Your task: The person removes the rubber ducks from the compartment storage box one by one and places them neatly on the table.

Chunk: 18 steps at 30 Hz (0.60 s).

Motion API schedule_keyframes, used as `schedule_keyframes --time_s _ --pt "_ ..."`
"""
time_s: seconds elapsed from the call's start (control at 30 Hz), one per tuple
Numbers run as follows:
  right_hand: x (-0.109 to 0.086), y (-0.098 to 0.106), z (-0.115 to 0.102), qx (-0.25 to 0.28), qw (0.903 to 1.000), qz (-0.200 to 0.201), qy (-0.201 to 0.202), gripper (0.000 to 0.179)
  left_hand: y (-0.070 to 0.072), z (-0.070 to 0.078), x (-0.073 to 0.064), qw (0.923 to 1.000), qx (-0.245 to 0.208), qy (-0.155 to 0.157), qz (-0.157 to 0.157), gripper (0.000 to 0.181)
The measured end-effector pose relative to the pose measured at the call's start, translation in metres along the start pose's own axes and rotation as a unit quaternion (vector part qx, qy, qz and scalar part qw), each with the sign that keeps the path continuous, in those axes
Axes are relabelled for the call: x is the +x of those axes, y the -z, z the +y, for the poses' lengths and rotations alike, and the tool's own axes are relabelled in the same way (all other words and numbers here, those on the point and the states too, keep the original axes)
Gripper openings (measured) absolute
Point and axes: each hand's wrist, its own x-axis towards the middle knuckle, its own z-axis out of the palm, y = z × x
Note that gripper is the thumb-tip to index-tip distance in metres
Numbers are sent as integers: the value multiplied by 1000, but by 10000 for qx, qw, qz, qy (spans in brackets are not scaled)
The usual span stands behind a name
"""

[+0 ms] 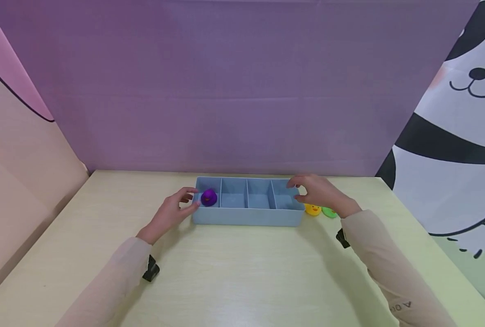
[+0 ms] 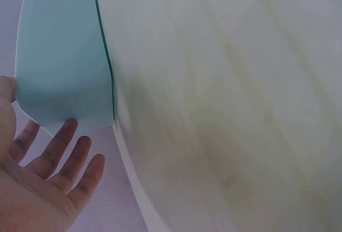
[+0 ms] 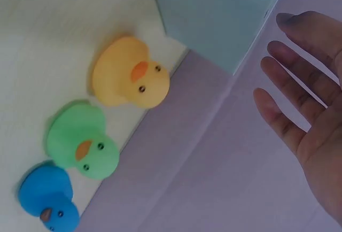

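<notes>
1. A light-blue box [image 1: 246, 217] with four compartments in a row sits toward the far edge of a pale wooden table [image 1: 234, 272].
2. A purple duck [image 1: 208, 197] lies in the leftmost compartment, just beside the left hand.
3. The left hand [image 1: 172, 211] is at the box's left end, thumb toward the near side and fingers spread along the end (the fingertips reach the wall, though how firmly they press I cannot tell); it does not clench.
4. The right hand [image 1: 322, 190] is at the box's right end, fingers loosely bent and apart, its grip released, with nothing between thumb and fingers.
5. Just right of the box stands a yellow duck [image 3: 125, 74], then a green duck [image 3: 80, 136], then a blue duck [image 3: 49, 195], in a line; the right wrist view shows all three.
6. Both forearms wear beige sleeves [image 1: 389, 263], with a black device [image 1: 151, 269] at the left wrist and another at the right.
7. A purple backdrop [image 1: 242, 91] hangs behind the table, and a panda picture [image 1: 463, 131] covers the right side.
</notes>
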Motion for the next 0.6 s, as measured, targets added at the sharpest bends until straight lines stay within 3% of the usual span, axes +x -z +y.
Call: schedule_keyframes --time_s 0.6 --pt "36 -8 -41 -84 9975 -87 703 28 -1 3 0 9999 24 127 -59 46"
